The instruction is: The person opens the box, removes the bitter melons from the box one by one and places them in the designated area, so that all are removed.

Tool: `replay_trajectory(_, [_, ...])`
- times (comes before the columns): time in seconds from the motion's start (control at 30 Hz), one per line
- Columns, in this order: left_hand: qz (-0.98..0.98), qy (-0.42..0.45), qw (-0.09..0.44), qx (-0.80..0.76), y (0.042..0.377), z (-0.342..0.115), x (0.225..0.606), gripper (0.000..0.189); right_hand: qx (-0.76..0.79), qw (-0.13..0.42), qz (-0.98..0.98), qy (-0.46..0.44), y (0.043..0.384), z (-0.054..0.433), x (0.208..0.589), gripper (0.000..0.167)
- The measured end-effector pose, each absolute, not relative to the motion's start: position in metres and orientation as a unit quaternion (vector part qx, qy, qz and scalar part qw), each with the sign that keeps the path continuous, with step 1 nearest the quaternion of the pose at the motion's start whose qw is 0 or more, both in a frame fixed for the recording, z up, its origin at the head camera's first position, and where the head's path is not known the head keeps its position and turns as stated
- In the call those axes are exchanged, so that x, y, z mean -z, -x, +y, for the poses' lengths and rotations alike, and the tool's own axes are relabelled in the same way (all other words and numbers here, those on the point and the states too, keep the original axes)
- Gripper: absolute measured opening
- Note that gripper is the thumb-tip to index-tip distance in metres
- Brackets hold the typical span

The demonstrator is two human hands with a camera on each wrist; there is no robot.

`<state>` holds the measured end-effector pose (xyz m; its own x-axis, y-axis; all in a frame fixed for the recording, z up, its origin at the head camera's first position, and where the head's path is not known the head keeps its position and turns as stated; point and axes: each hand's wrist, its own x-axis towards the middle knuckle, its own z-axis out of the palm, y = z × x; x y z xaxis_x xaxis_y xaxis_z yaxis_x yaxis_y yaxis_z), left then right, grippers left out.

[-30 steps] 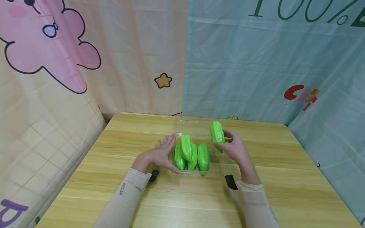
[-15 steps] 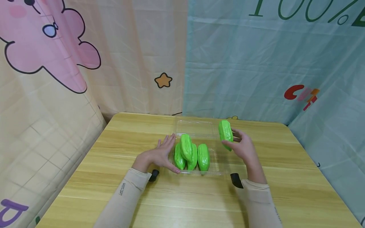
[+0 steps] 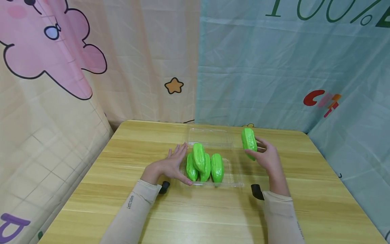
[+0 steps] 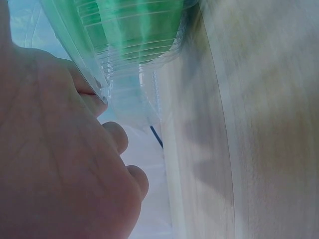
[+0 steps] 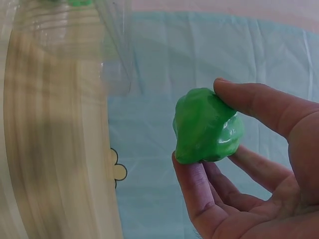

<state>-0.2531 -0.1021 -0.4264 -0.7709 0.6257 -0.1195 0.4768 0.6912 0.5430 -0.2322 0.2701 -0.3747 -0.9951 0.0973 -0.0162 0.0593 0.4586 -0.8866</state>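
Note:
My right hand [image 3: 268, 157] pinches a glossy, ridged green bitter melon [image 3: 249, 140] between thumb and fingertips, raised to the right of a clear plastic box [image 3: 234, 185]. In the right wrist view the held bitter melon [image 5: 207, 127] shows end-on, clear of the table. Several similar bitter melons [image 3: 217, 168] lie in the left and middle of the box, one on top of others. My left hand [image 3: 169, 166] touches the left side of the box with spread fingers, its thumb at the front corner. The left wrist view shows fingers [image 4: 117, 137] near the box rim [image 4: 97, 89].
The transparent lid [image 3: 210, 136] lies folded back behind the box. The box stands on a wood-grain table [image 3: 137, 142]. Printed curtains [image 3: 243, 78] hang close behind the table and along its sides. A black strap piece [image 3: 257, 192] shows at each wrist.
My right hand has moved rightward with the bitter melon, from over the box's right side to beyond it. My left hand and the bitter melons in the box keep their places.

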Motion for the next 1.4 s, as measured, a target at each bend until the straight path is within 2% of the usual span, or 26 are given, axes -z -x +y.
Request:
replay_trajectory(1.03, [0.907, -0.303, 0.146, -0.253, 0.253, -0.102, 0.426, 0.149, -0.502, 0.080, -0.850, 0.139, 0.237, 0.315, 0.404, 0.069])
replay_trajectory(1.4, [0.906, -0.306, 0.148, -0.252, 0.253, -0.102, 0.425, 0.147, -0.482, 0.074, -0.856, 0.173, 0.237, 0.328, 0.414, 0.070])
